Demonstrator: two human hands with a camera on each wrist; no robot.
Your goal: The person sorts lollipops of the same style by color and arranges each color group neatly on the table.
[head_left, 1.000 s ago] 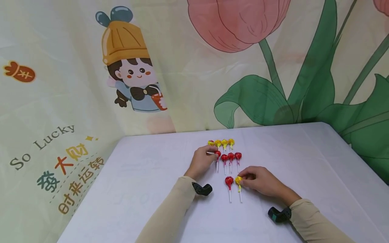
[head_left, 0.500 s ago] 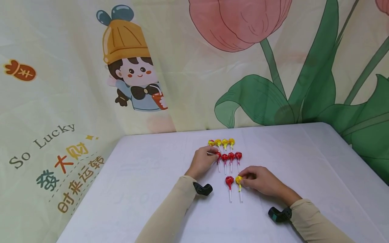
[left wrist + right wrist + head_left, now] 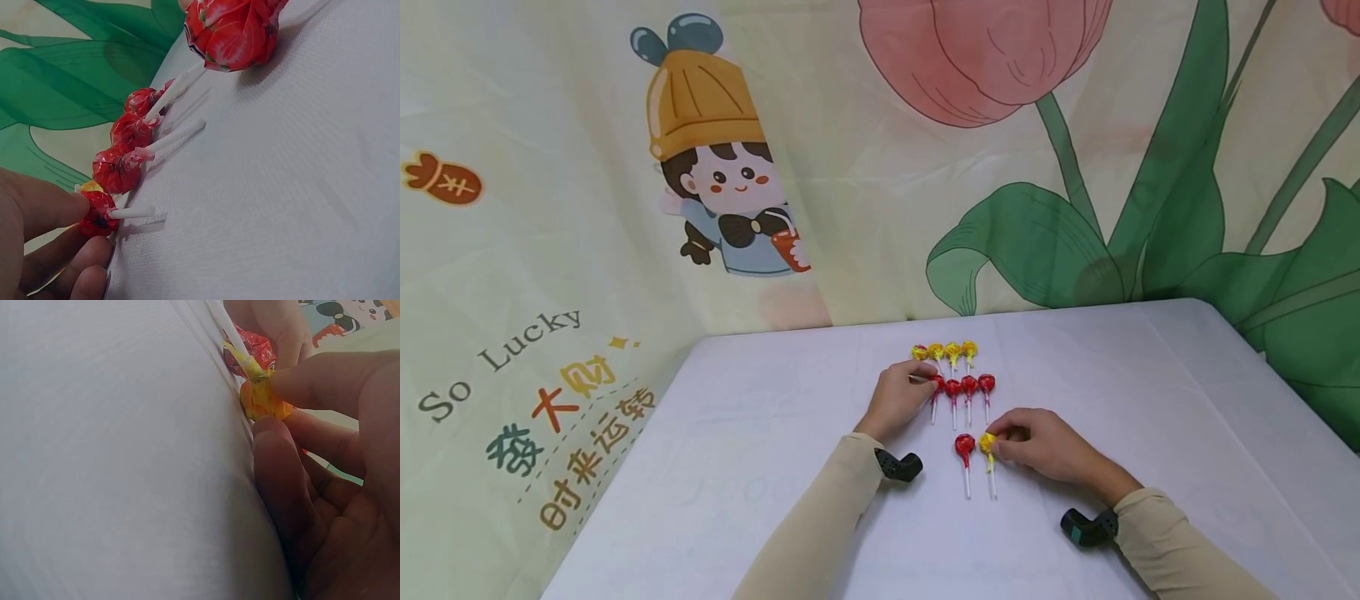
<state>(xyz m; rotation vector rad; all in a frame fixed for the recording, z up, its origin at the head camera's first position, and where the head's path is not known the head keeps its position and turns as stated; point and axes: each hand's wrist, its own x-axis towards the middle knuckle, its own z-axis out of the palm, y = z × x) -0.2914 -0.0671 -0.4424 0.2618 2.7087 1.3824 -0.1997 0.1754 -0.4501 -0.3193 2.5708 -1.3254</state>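
My left hand (image 3: 901,402) pinches the head of a red-wrapped lollipop (image 3: 98,213) between thumb and fingers. This lollipop is the leftmost of a row of red lollipops (image 3: 970,386), and its white stick points toward me. Closer to me, my right hand (image 3: 1043,443) pinches the head of a yellow-wrapped lollipop (image 3: 265,400); thumb and fingertips are on the wrapper. Just left of that one lies a single red lollipop (image 3: 965,446), stick also toward me, with no hand on it.
Behind the red row runs a row of yellow lollipops (image 3: 953,350), the leftmost showing some red on its wrapper. All lie on a table with a white cloth (image 3: 760,433). A printed curtain (image 3: 850,167) hangs at the table's back edge.
The stick of the red lollipop in my left hand swung slightly right, then back left. My right hand and the yellow lollipop stay in place.
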